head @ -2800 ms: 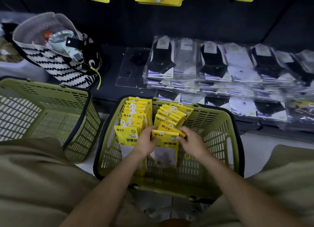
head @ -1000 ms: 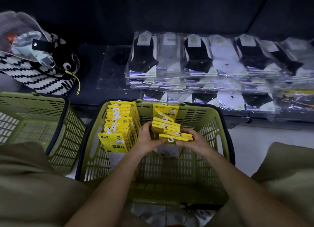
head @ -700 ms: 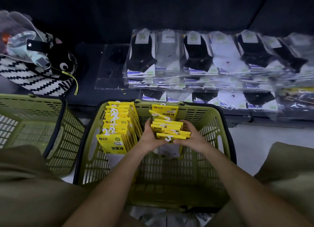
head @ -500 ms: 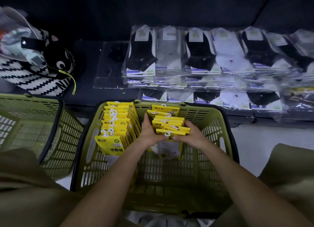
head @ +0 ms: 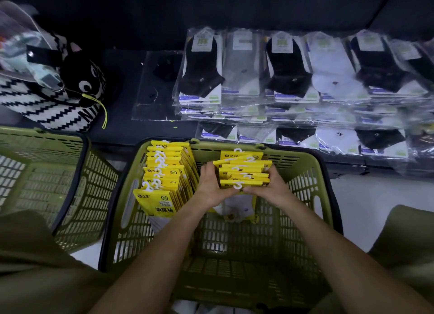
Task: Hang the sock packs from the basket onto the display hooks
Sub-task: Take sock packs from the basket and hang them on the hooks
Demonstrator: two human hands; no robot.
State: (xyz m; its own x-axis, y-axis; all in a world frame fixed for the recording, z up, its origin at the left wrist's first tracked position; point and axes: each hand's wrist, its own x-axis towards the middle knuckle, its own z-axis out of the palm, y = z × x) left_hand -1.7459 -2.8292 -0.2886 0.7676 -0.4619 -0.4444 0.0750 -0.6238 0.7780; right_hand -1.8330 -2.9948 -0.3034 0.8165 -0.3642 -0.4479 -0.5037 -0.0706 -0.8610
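Stack of yellow sock packs (head: 244,173) clasped between both hands, down in the green basket (head: 305,196).
The stack stands in the basket's far half, white hooks up; the left hand (head: 207,187) curls round its left edge, the right hand (head: 270,189) round its right; a second row of packs (head: 162,180) stands just beside, along the left wall; another green basket (head: 47,173) sits left; bagged ankle socks (head: 281,74) and a zigzag tote (head: 47,107) lie on the dark shelf beyond.

The near half of the basket (head: 307,203) has bare mesh floor, reachable from above. The far half is crowded: a row of sock packs (head: 162,180) lines the left wall, and just beside it the hands, left (head: 209,187) and right (head: 272,187), grip a bunch of packs (head: 244,170). A gap lies open between that bunch and the right wall. Beyond the far rim, bagged socks (head: 281,79) cover the table (head: 122,126).
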